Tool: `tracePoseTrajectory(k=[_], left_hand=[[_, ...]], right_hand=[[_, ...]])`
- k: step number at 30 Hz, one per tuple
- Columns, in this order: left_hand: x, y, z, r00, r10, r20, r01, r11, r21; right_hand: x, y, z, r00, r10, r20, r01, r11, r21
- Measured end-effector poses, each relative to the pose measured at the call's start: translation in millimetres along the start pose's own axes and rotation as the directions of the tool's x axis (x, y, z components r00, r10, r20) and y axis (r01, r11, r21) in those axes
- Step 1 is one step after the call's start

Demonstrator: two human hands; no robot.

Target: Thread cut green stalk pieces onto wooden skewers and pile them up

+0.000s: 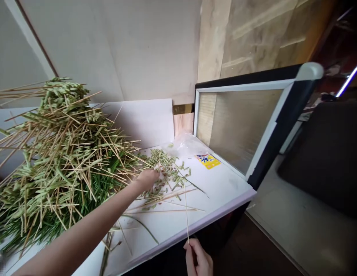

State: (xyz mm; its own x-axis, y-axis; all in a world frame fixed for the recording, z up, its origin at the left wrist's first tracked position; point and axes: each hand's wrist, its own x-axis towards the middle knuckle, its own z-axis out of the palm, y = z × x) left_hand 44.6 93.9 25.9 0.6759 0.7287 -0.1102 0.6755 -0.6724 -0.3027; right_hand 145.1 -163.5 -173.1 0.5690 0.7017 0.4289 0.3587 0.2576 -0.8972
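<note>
A pale panelled wall (129, 50) is rising from ten to twelve o'clock of the view, and below it a white tabletop (230, 184) is spreading through the centre towards six o'clock. At nine o'clock a heap of skewered green bean pieces (66, 153) is towering on the table, its sticks jutting out at all angles; long dark-green blades, resembling chives, are showing low in it. At three o'clock a framed clear pane (242, 126) is standing along the table's far-right side. Near ten o'clock a white board (146, 120) is standing upright behind the table.

Just below centre, loose cut bean pieces (180, 177) are lying scattered beside the heap, with several bare sticks stretching towards six o'clock. A clear plastic bag (187, 145) is lying crumpled close to the centre, touching the scatter.

Between five and six o'clock the right hand (198, 258) is pinching the lower end of a thin bamboo skewer (186, 212) between closed thumb and forefinger; the skewer is pointing up towards twelve, its far end meeting the scatter's edge. Between seven and eight o'clock the left hand (149, 178) is resting among the bean pieces, fingers curling down; I cannot tell their opening or whether they are holding anything. At four o'clock a yellow packet (210, 162) is lying flat beside the bag.
</note>
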Motion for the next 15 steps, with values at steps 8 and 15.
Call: tracePoseTrajectory(k=[8, 15], left_hand=[[25.8, -18.7, 9.9, 0.999, -0.018, 0.028, 0.016, 0.999, 0.049], [29.5, -17.0, 0.6, 0.999, -0.002, 0.046, 0.003, 1.0, -0.006]], right_hand=[[6.9, -1.3, -5.0, 0.998, 0.0, 0.058, 0.001, 1.0, -0.022], [9.0, -4.5, -5.9, 0.995, 0.008, 0.094, -0.005, 0.999, -0.033]])
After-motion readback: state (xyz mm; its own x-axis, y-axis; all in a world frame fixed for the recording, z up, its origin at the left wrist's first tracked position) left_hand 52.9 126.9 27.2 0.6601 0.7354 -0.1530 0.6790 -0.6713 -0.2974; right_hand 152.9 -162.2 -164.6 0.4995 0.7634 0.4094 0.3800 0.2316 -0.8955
